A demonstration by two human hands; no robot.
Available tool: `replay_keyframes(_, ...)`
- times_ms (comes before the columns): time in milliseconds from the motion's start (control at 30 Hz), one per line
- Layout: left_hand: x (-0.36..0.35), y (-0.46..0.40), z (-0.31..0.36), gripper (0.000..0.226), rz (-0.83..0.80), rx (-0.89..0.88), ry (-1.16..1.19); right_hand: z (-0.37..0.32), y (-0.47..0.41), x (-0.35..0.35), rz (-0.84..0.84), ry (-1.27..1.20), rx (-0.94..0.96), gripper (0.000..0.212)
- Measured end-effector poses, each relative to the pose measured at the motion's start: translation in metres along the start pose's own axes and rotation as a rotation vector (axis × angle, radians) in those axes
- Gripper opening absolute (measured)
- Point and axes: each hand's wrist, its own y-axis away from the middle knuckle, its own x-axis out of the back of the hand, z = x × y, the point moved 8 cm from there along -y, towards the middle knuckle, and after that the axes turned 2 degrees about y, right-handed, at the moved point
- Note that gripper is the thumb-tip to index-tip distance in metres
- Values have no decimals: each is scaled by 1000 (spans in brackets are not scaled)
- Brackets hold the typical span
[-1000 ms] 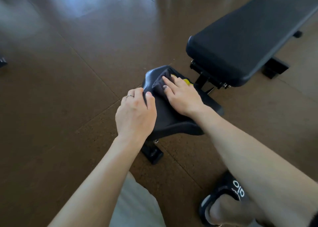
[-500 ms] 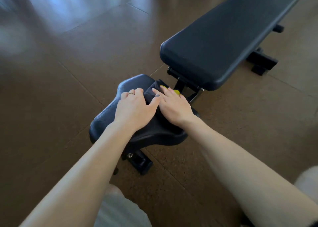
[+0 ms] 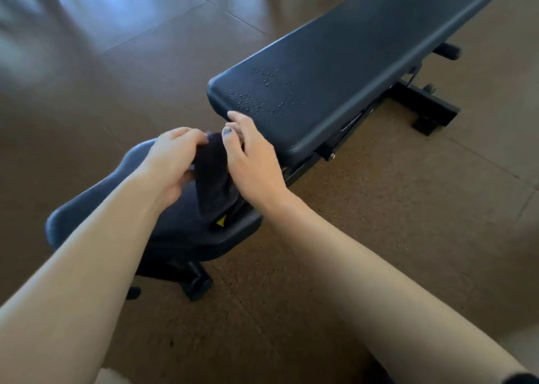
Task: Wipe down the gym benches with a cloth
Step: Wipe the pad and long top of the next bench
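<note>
Both hands are on the dark cloth [image 3: 213,176] right now: the left hand [image 3: 172,162] has its fingers curled round the top edge, and the right hand [image 3: 253,162] pinches the other side with its thumb while its fingers stick out fairly straight over the near end of the long back pad [image 3: 364,71]. The cloth hangs between them and its bottom end, with a bit of yellow tag [image 3: 221,222] showing, rests on the seat pad [image 3: 186,232] of the black weight bench. There's a patch of water droplets [image 3: 259,98] on the back pad just past the right fingertips, and the whole thing stands on a brown cork-looking floor [image 3: 379,238].
</note>
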Motion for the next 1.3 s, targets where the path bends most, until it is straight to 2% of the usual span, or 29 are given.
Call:
replay_keyframes(133, -41, 11, 49, 15, 93, -118, 302, -23, -30, 91, 180, 90, 229, 36)
replay_keyframes(267, -73, 12, 93, 11, 219, -294, 425, 8, -75, 163, 206, 188, 145, 41)
replay_keyframes(300, -76, 11, 104, 6, 290, -355, 372, 17, -85, 175, 175, 227, 123, 42)
replay_keyframes(400, -96, 18, 136, 9, 528, -531, -21, 40, -114, 188, -10, 365, 95, 48)
replay_keyframes(433, -113, 16, 142, 12, 517, -554, -143, 48, -121, 186, -86, 404, 86, 50)
replay_keyframes(500, -164, 1, 133, 22, 292, -498, -343, 62, -130, 181, -187, 537, 102, 55)
replay_keyframes(567, -213, -13, 104, 30, 38, -457, -722, 73, -131, 179, -204, 675, 158, 61)
replay_keyframes(600, -223, -16, 95, 31, 10, -477, -863, 80, -130, 178, -209, 706, 167, 59)
replay_keyframes(733, -213, -13, 89, 36, 129, -618, -942, 90, -124, 176, -129, 746, 226, 54)
replay_keyframes(800, -211, -19, 76, 48, 132, -531, -1096, 89, -124, 177, -56, 717, 249, 54)
replay_keyframes(900, -215, -33, 62, 55, 55, -374, -1175, 89, -124, 176, -1, 679, 264, 60)
replay_keyframes(1033, -221, -44, 64, 58, 67, -449, -1236, 87, -124, 177, 76, 723, 286, 69)
replay_keyframes(1300, -200, -1, 42, 59, 40, -583, -1305, 87, -121, 175, 139, 799, 299, 61)
